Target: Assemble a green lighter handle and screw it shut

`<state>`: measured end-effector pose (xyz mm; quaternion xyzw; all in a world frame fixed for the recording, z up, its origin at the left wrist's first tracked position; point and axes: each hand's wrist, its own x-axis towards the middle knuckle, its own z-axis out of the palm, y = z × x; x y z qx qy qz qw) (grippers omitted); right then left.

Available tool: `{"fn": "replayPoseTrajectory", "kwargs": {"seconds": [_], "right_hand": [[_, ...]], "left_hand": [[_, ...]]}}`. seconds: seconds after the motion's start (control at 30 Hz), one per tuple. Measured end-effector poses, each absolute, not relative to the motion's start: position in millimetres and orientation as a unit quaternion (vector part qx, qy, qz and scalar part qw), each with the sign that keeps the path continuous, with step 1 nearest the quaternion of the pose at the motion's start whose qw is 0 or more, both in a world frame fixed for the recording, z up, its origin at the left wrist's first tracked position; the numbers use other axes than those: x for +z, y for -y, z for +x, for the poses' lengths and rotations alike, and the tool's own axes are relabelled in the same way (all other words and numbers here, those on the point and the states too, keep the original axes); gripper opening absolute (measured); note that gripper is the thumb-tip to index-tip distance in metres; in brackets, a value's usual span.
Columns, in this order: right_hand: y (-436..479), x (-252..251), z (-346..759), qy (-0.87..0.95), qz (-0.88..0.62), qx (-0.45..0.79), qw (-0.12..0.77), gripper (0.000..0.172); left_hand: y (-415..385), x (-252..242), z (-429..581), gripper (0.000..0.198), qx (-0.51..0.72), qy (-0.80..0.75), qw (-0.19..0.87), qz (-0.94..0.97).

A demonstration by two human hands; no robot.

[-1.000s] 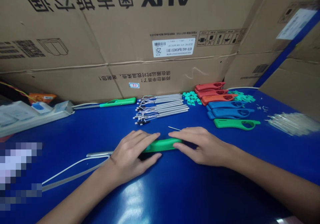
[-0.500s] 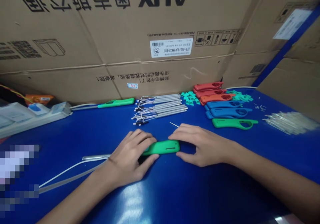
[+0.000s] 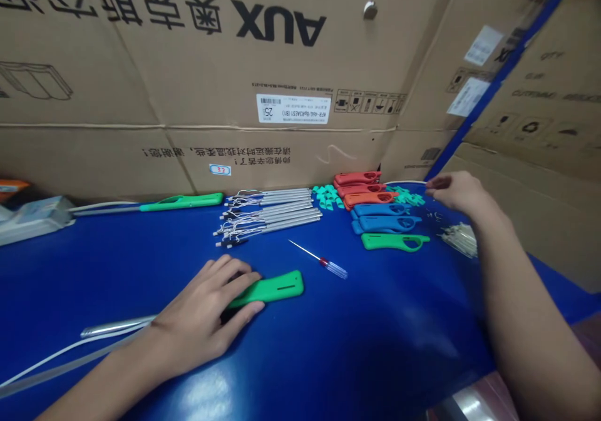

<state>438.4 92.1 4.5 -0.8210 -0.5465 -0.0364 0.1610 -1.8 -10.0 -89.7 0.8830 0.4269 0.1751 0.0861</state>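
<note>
Right hand [image 3: 455, 191] swung from green handle [image 3: 277, 288] to back right of glossy blue surface [image 3: 385, 327]; fingertips nearly meeting, can't tell whether I hold anything. Left hand [image 3: 204, 308]: fingers curled over handle, lying before me, smooth plastic, gently curved, slotted. Handle could twist in my one-handed grip if long silver tube [image 3: 117, 326] gets knocked. Screwdriver [image 3: 333, 268], clear-handled, may roll if bumped; my right hand's sweep could scatter slim translucent sticks [image 3: 460, 239].
</note>
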Motion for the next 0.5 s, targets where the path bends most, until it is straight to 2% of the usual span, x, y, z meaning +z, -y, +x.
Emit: {"fn": "replayPoseTrajectory", "kwargs": {"seconds": [0.2, 0.5], "right_hand": [[-101.4, -17.1, 467.1, 0.449, -0.890, 0.055, 0.060, 0.012], [-111.2, -32.2, 461.8, 0.433, -0.897, 0.081, 0.029, 0.018]], "left_hand": [[11.8, -89.9, -0.2, 0.033, 0.193, -0.430, 0.075, 0.879], [4.8, -92.1, -8.7, 0.034, 0.157, -0.398, 0.051, 0.903]]}}
